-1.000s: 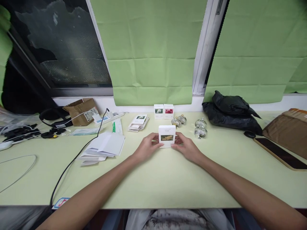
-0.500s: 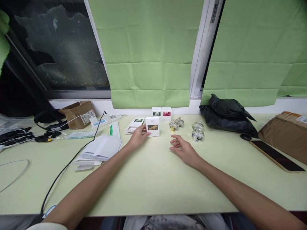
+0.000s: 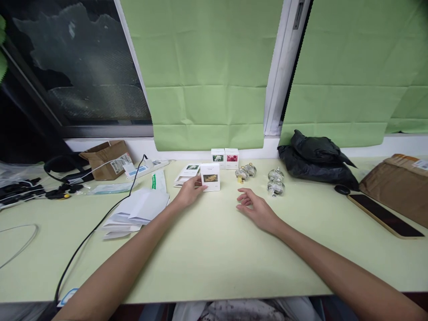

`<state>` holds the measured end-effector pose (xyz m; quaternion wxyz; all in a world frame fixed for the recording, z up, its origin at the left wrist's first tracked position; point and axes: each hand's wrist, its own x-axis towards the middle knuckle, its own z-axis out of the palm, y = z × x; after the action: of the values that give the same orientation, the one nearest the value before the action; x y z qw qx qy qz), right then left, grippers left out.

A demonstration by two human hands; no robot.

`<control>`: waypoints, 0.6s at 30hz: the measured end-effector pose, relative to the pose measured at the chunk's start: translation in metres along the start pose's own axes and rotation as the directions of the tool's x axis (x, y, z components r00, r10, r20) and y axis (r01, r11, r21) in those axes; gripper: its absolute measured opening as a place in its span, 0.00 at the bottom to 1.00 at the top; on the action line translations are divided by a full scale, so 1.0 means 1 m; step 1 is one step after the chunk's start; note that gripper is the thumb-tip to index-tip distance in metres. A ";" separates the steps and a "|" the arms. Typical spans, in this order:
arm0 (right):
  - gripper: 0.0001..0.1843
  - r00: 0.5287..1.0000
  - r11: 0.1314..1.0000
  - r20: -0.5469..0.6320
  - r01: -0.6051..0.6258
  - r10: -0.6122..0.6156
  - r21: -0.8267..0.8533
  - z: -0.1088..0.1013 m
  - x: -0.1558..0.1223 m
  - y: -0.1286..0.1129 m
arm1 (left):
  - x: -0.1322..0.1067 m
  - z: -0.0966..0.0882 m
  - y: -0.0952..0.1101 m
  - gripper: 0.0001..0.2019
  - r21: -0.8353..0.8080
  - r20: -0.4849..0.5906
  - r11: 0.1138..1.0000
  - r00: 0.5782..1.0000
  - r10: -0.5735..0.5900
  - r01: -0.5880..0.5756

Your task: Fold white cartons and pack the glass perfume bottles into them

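My left hand [image 3: 191, 191] grips the left side of a small white box [image 3: 211, 171] that stands upright, a picture of yellow flowers on its front. My right hand [image 3: 254, 208] rests over the table, fingers loosely curled and apart, holding nothing. Beyond it lie several silvery glass bottles [image 3: 276, 182], one with a gold cap [image 3: 240, 179]. Two more small white boxes, one with a white flower picture [image 3: 218, 158] and one with a pink flower picture [image 3: 232, 158], stand side by side behind. Flattened white cartons [image 3: 183, 175] lie left of the held box.
Folded white papers [image 3: 137, 207] and a black cable [image 3: 96, 232] lie on the left. An open cardboard box [image 3: 106, 161] stands behind them. To the right are a black plastic bag [image 3: 316, 162], a phone [image 3: 384, 216] and a brown parcel [image 3: 397, 189].
My left hand has moved the yellow-flower box slightly left and nearer to me. My right hand has stayed in nearly the same place.
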<state>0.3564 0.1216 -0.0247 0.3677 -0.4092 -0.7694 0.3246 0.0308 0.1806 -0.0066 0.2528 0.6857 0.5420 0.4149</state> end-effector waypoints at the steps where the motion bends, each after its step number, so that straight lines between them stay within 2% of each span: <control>1: 0.27 1.000 1.000 0.000 0.003 -0.003 0.001 0.000 0.000 0.000 | -0.001 -0.001 0.000 0.24 -0.006 0.008 1.000 1.000 0.001 0.000; 8: 0.27 1.000 1.000 0.017 0.007 -0.007 -0.009 -0.001 -0.001 -0.001 | -0.006 -0.005 -0.001 0.29 -0.004 0.027 1.000 0.999 -0.027 0.027; 10: 0.27 1.000 1.000 0.021 0.014 -0.014 -0.015 -0.002 -0.001 -0.001 | -0.004 -0.016 0.003 0.30 0.030 0.033 0.998 0.998 -0.055 0.054; 12: 0.27 1.000 1.000 0.024 0.015 -0.014 -0.019 -0.001 -0.001 -0.001 | 0.001 -0.035 0.010 0.27 0.086 0.020 0.992 0.995 -0.095 0.093; 14: 0.27 1.000 1.000 0.026 0.013 -0.013 -0.020 -0.001 -0.001 -0.002 | 0.009 -0.057 0.019 0.23 0.156 -0.054 0.977 0.989 -0.138 0.145; 16: 0.27 0.999 1.000 0.029 0.014 -0.013 -0.024 -0.001 -0.001 -0.002 | 0.022 -0.076 0.028 0.24 0.248 -0.175 0.948 0.972 -0.159 0.199; 18: 0.26 0.999 1.000 0.031 0.012 -0.011 -0.029 0.000 -0.001 -0.002 | 0.037 -0.085 0.034 0.28 0.350 -0.268 0.902 0.950 -0.162 0.253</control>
<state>0.3560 0.1194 -0.0230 0.3518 -0.4050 -0.7819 0.3176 -0.0200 0.1970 0.0766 0.0929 0.6063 0.7081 0.3499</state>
